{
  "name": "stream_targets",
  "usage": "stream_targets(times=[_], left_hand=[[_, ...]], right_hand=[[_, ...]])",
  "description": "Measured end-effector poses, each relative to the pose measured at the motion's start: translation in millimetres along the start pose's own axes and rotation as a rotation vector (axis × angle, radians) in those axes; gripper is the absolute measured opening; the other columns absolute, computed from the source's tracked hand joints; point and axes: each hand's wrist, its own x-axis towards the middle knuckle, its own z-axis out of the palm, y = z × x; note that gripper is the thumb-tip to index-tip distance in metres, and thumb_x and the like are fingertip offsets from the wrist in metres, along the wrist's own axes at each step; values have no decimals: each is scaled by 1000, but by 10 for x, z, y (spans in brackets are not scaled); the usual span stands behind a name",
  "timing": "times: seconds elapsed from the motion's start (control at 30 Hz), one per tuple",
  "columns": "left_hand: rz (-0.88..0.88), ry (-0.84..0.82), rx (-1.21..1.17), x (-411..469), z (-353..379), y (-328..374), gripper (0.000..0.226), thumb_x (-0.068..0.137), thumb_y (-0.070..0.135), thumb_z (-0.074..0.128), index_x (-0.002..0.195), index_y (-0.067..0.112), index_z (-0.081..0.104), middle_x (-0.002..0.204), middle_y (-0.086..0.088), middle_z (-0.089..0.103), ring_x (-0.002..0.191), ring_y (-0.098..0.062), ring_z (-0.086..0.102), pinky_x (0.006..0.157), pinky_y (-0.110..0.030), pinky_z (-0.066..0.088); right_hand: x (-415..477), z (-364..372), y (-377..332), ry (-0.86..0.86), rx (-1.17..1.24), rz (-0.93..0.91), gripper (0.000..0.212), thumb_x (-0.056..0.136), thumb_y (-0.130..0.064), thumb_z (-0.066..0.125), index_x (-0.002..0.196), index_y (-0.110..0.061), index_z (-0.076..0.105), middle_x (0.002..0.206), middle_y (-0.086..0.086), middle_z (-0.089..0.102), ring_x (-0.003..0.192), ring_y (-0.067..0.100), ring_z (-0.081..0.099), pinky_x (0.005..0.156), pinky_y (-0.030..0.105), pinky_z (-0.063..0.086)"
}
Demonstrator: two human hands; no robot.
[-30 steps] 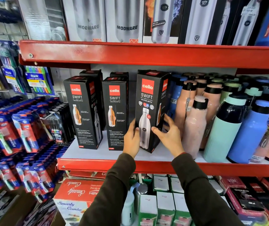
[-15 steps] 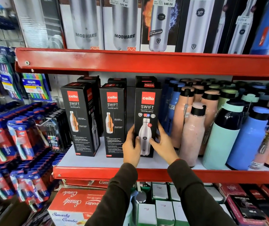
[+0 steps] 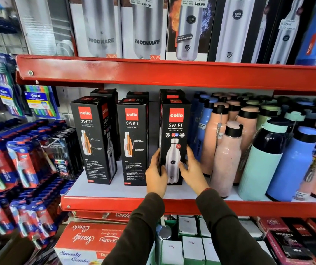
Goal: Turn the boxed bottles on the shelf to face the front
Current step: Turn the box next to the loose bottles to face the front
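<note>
Three black Cello Swift bottle boxes stand in a front row on the white shelf (image 3: 115, 190). The right box (image 3: 175, 131) shows its steel-bottle picture squarely forward. My left hand (image 3: 156, 171) grips its lower left side and my right hand (image 3: 192, 172) its lower right side. The middle box (image 3: 133, 138) stands upright with an orange-bottle panel forward. The left box (image 3: 91, 138) is turned slightly, so its right side panel shows. More black boxes (image 3: 105, 92) stand behind them, mostly hidden.
Loose pink, blue and mint bottles (image 3: 228, 159) crowd the shelf just right of the held box. A red shelf lip (image 3: 115, 204) runs along the front. Tall boxed steel bottles (image 3: 147, 31) fill the shelf above. Toothbrush packs (image 3: 19, 161) hang at left.
The right box was angled and tilted with its side panel showing; both hands have turned it square to the front and stood it upright, farther back on the shelf.
</note>
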Motion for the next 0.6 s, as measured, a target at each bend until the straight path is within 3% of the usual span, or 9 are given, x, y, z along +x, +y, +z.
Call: stream_targets(times=[0.13,0.33,0.47,0.53,0.6], left_hand=[[-1,10,12,-17,3,1,65,93,-9,46,148,25,39,142,-1,56,133,-7,50,114,-31,39],[2,-4,32,-16,-18,7,65,94,-8,46,148,28,38,140,-2,58,130,-6,51,110,-25,40],[-5,-22,112,-31,-30,-6,68,96,-1,47,153,31,27,143,-4,56,130,-11,52,104,-21,38],[5,-16,147,-57,-29,0,72,98,5,47,156,32,14,151,-4,47,135,-16,49,107,-23,36],[48,-2,151,-90,-52,14,74,98,11,48,156,33,8,156,-2,40,141,-17,43,113,-29,36]], right_hand=[[-20,3,40,-17,1,20,75,96,-3,53,151,-42,19,157,-2,37,144,12,35,120,44,33],[-65,29,46,54,-12,35,68,93,-1,58,150,-27,29,152,-3,44,135,1,36,114,28,31],[-128,54,23,182,-19,19,52,89,-1,65,136,-14,47,134,5,59,121,11,54,104,26,41],[-153,53,2,246,-10,21,45,85,0,69,126,-9,54,122,8,64,109,19,62,97,33,51],[-183,61,-29,321,-9,24,40,83,-2,73,120,-9,58,112,6,64,99,19,63,87,28,54]])
